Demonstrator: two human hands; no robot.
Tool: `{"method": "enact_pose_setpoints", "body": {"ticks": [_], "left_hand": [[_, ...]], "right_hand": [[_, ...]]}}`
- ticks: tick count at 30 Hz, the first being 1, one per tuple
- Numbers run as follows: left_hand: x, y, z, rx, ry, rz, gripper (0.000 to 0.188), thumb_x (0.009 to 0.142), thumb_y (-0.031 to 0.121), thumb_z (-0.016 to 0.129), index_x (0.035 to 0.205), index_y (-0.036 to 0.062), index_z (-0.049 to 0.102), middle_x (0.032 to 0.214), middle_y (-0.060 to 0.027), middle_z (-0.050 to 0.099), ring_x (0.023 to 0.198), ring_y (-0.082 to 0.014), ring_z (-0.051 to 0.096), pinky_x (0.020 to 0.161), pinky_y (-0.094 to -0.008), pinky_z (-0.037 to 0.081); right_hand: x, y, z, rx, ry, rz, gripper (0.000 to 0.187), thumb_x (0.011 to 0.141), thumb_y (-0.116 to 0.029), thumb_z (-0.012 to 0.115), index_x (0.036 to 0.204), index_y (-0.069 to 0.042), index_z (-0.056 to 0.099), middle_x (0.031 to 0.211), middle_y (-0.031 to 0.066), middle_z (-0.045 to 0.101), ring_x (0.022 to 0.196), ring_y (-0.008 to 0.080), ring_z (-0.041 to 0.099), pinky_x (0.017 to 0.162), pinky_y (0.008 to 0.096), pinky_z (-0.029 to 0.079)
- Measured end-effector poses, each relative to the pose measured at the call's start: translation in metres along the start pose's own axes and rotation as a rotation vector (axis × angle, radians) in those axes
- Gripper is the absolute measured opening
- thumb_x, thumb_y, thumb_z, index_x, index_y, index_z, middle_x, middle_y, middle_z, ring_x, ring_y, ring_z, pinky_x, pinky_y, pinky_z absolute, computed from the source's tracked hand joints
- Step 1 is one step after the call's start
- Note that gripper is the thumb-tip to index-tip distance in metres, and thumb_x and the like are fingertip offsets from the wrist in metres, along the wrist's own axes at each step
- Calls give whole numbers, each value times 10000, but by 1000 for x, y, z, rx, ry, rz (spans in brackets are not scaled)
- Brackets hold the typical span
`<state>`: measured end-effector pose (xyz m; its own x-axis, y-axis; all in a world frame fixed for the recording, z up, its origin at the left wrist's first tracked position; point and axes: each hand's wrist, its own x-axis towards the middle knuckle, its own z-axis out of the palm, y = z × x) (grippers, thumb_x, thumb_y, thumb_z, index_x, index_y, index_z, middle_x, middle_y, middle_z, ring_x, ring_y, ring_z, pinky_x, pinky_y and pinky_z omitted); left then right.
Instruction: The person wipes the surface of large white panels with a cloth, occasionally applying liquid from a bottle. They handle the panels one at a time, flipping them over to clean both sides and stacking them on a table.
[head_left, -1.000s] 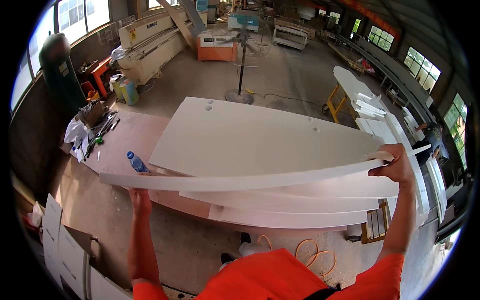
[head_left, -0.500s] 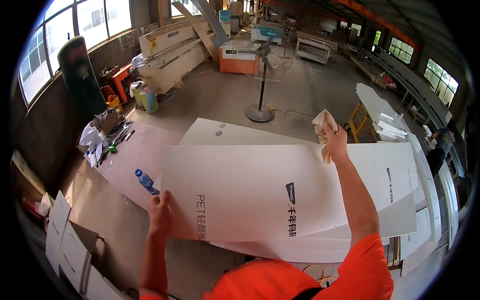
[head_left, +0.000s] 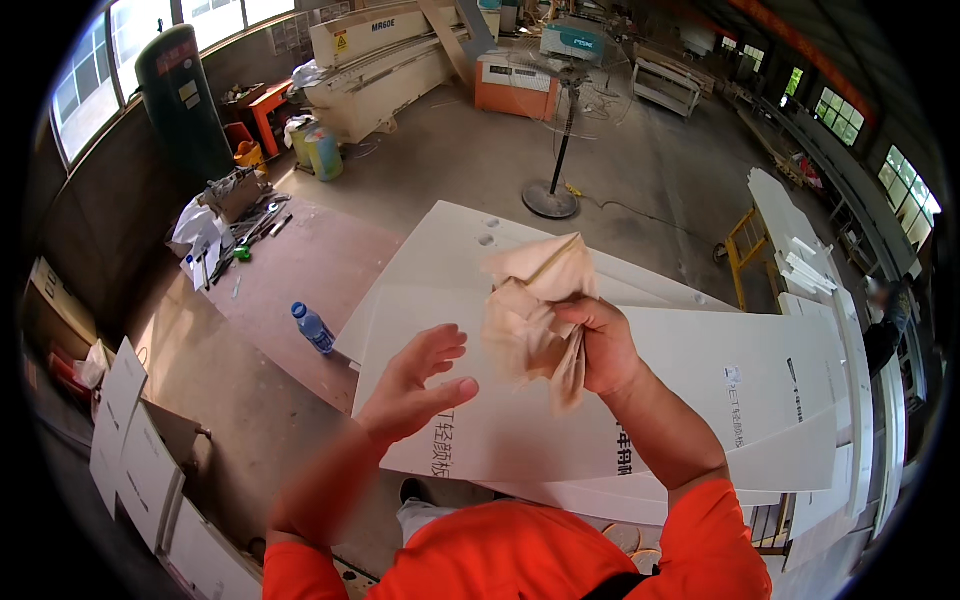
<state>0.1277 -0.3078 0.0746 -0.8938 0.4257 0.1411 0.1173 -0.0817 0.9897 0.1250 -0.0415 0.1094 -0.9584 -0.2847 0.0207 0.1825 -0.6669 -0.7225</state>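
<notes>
A crumpled beige cloth (head_left: 535, 290) is gripped in my right hand (head_left: 608, 345), raised over the middle of the white panel (head_left: 540, 430). My left hand (head_left: 415, 385) hovers above the panel's left part, fingers spread apart, holding nothing. A gap lies between it and the cloth. Dark printing marks the panel, partly covered by my arms. More white panels lie beneath it, and one with two round holes (head_left: 487, 240) juts out at the far side. Left of the panels, a blue-capped water bottle (head_left: 313, 330) stands on the pinkish board.
Tools and papers (head_left: 225, 235) cover the far left of the pinkish board (head_left: 320, 250). A pedestal fan (head_left: 555, 195) stands beyond the panels. Leaning panels (head_left: 145, 480) are at lower left; a yellow trestle (head_left: 745, 255) and white strips lie right. Another person (head_left: 885, 325) is at far right.
My left hand has let go of the panel's left edge and moved right, opening above it. My right hand has brought the cloth back from the far edge toward the middle. The view has shifted.
</notes>
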Motion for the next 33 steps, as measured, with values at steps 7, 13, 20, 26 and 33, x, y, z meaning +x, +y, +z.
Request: {"method": "enact_pose_setpoints", "body": {"ticks": [7,13,20,26,33], "left_hand": [[12,-4,-62,-461,-195,-93,377,1000,125,710,1340,-2,606,1226,-72,681,1117,-148,635,951,-341,512],[19,-41,-151,-543,-160,-249,313,1027,87,607,1326,-6,603,1222,-118,686,1059,-217,693,831,-382,599],[5,-37,-188,-1205,-177,-348,325,1047,150,600,1346,24,615,1288,-129,678,1173,-226,664,1014,-380,530],[-6,-43,-214,-910,104,-91,273,1003,90,684,1255,-13,666,1211,-95,716,1124,-177,683,983,-329,537],[-18,-15,-207,-547,414,343,141,1018,-1,638,1153,-3,679,1095,-33,672,971,-81,613,894,-235,479]], "right_hand": [[43,84,63,-678,266,55,361,1062,-320,632,1279,-34,668,1143,67,736,1057,161,687,908,312,545],[66,123,109,-927,28,-211,395,925,158,541,1191,-43,752,1122,67,745,1024,150,680,903,288,541],[94,154,132,-1212,-8,-447,551,798,253,515,1193,-44,759,1254,140,722,1106,227,693,945,298,533],[116,176,152,-360,-64,-102,742,875,-43,711,1563,-57,433,1460,139,581,1250,225,631,960,299,530],[138,210,165,-303,114,-98,377,1048,-91,534,1409,8,575,1257,92,688,1152,182,678,896,298,557]]}}
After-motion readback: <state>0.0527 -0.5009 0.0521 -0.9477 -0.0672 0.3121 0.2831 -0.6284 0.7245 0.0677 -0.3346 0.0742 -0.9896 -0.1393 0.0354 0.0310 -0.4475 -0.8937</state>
